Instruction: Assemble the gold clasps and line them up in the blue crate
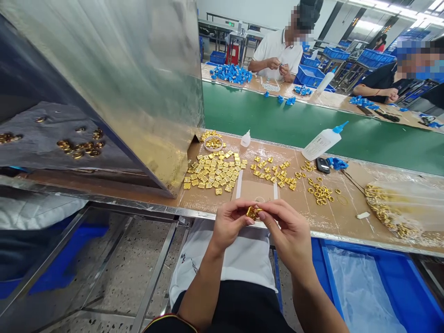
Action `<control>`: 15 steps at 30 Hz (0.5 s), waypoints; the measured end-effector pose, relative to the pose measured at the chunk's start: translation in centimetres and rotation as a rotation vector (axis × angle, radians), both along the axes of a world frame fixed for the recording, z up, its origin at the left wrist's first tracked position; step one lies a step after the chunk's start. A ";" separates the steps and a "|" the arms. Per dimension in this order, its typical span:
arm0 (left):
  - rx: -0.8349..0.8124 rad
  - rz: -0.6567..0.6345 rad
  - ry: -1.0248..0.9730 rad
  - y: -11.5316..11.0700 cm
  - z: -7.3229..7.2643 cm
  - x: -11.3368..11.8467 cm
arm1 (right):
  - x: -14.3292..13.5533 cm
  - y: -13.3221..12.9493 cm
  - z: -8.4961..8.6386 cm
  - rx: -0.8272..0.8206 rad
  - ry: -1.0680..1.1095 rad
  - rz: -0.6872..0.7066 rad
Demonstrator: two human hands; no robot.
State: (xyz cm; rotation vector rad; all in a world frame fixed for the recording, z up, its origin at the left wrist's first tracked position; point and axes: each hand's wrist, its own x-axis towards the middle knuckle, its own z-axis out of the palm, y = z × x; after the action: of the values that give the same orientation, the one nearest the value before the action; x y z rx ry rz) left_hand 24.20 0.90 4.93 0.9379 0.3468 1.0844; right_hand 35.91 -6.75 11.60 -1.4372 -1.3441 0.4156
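Observation:
My left hand (227,224) pinches a small gold square piece (250,212) between thumb and fingertips, just over the table's front edge. My right hand (289,229) is closed at the fingertips on a small gold ring (258,211), which meets the square piece; the fingers partly cover both. Beyond my hands lies a spread of flat gold square pieces (217,171). Loose gold pieces (275,175) are scattered to its right, then a heap of gold rings (321,192).
A large metal housing (138,83) stands at left. Near the green belt (256,108) are a small white bottle (245,139), a blue-tipped bottle (322,144) and a black device (323,165). A bag of gold rings (398,208) lies right. Two co-workers sit across the belt.

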 end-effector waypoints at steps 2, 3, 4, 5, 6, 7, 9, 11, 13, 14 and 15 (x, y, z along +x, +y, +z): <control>0.002 0.014 0.026 -0.1 0.0 0.1 | -0.1 0.0 0.2 0.003 -0.051 -0.013; 0.004 0.021 0.039 -0.1 0.0 0.1 | -0.1 0.0 0.1 0.000 -0.057 -0.021; 0.006 0.027 0.048 -0.2 -0.1 0.2 | -0.1 0.0 0.1 -0.007 -0.057 -0.027; 0.008 0.030 0.054 -0.2 -0.1 0.2 | -0.1 0.0 0.0 -0.013 -0.053 -0.030; 0.011 0.032 0.057 -0.2 -0.1 0.2 | -0.1 0.0 -0.1 -0.018 -0.049 -0.029; 0.015 0.034 0.061 -0.2 -0.1 0.3 | -0.1 0.0 -0.2 -0.018 -0.047 -0.028; 0.030 0.042 0.078 -0.3 -0.1 0.3 | -0.1 0.1 -0.3 -0.011 -0.053 -0.031; 0.049 0.058 0.100 -0.2 0.0 0.3 | -0.1 0.1 -0.4 -0.001 -0.061 -0.043; 0.067 0.066 0.114 -0.2 0.0 0.3 | -0.1 0.2 -0.4 -0.001 -0.073 -0.050; 0.073 0.068 0.117 -0.2 0.0 0.3 | -0.1 0.2 -0.4 -0.002 -0.080 -0.050; 0.077 0.068 0.122 -0.2 0.0 0.3 | -0.1 0.2 -0.4 -0.002 -0.087 -0.048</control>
State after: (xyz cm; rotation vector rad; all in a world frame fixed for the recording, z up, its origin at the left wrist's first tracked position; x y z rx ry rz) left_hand 24.48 0.71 4.98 1.0702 0.4425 1.1110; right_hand 35.82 -6.57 11.23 -1.5006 -1.3757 0.3269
